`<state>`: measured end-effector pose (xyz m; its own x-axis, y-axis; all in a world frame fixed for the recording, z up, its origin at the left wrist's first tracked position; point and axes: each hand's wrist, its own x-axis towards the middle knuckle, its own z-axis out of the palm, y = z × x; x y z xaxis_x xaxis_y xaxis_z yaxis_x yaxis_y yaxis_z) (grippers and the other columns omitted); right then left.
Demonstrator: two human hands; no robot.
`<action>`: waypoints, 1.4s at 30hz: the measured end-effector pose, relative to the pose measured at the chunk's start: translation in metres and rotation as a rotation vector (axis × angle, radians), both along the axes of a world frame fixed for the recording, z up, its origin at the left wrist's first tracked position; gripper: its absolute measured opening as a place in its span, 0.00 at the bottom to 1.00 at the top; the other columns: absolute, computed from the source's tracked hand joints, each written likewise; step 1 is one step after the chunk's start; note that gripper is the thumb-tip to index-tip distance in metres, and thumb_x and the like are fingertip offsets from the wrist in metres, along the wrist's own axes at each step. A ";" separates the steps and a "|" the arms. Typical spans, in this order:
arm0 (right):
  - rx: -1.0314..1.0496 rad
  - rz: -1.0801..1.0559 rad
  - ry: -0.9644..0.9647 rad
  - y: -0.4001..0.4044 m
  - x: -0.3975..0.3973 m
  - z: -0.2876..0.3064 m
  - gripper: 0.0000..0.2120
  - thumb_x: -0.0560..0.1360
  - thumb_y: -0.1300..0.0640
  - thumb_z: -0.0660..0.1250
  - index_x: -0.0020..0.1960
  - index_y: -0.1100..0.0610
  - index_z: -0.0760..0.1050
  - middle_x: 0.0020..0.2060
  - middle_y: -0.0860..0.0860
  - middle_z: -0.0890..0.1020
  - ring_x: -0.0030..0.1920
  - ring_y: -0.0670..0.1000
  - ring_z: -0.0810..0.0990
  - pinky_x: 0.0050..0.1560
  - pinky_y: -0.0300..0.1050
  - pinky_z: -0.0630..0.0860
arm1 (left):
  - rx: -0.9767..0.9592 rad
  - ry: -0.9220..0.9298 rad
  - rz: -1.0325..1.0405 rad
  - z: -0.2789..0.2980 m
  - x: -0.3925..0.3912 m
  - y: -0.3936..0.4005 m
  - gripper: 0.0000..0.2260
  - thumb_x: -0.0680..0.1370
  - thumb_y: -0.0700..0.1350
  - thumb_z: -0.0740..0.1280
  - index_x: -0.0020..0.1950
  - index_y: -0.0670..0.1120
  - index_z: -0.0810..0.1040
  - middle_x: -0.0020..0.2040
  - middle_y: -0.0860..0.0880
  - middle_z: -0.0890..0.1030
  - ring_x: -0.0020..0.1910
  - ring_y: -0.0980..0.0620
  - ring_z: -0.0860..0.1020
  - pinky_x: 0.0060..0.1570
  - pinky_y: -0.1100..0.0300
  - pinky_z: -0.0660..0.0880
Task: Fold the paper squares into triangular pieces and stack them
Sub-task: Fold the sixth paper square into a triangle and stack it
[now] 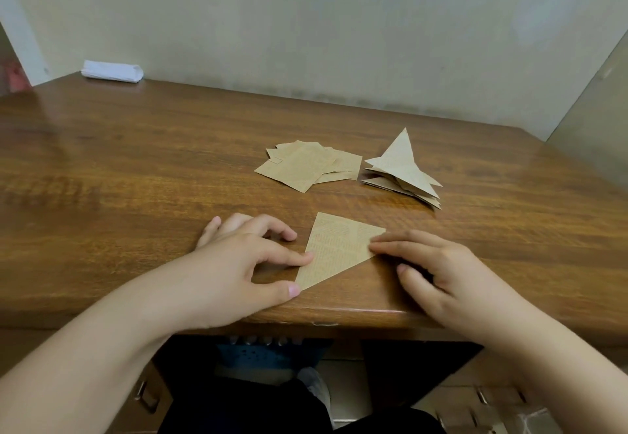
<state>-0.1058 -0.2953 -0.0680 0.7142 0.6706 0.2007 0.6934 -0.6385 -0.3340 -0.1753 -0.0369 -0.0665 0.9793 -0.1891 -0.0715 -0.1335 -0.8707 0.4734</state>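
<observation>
A brown paper piece folded into a triangle [334, 250] lies flat near the table's front edge. My left hand [244, 263] touches its left edge with the index fingertip and its lower corner with the thumb. My right hand [438, 274] presses its right corner with straight fingers. Farther back lies a loose pile of unfolded brown paper squares [302, 168]. To the right of that pile sits a stack of folded triangles [406, 172], fanned out with one point tilted up.
The wooden table [136, 178] stands against a pale wall. A white folded cloth [112, 71] lies at the far left corner. Below the front edge are drawers with metal handles [144, 396] and my legs.
</observation>
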 end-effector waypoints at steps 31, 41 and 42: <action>0.126 0.289 -0.208 0.017 -0.036 -0.017 0.10 0.77 0.50 0.64 0.53 0.48 0.82 0.52 0.42 0.80 0.54 0.42 0.77 0.53 0.43 0.74 | 0.135 -0.188 -0.032 -0.007 -0.012 -0.036 0.22 0.78 0.61 0.53 0.72 0.61 0.61 0.72 0.67 0.57 0.65 0.76 0.58 0.73 0.53 0.33; 0.201 0.273 -0.146 0.024 -0.034 -0.020 0.08 0.76 0.52 0.65 0.50 0.50 0.82 0.50 0.43 0.80 0.51 0.41 0.78 0.52 0.36 0.74 | 0.133 -0.171 -0.041 -0.015 -0.009 -0.026 0.25 0.74 0.60 0.45 0.72 0.65 0.57 0.72 0.71 0.49 0.71 0.71 0.41 0.73 0.50 0.34; 0.206 0.270 -0.135 0.023 -0.034 -0.020 0.09 0.76 0.52 0.65 0.51 0.50 0.82 0.51 0.43 0.80 0.52 0.41 0.78 0.53 0.35 0.74 | 0.137 -0.177 -0.041 -0.017 -0.009 -0.026 0.26 0.73 0.61 0.43 0.72 0.65 0.56 0.72 0.71 0.48 0.71 0.71 0.40 0.73 0.50 0.34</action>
<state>-0.1395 -0.2728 -0.0885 0.4748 0.7670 0.4315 0.8744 -0.3555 -0.3304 -0.1839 -0.0626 -0.0832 0.9707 -0.2289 0.0730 -0.2402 -0.9175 0.3169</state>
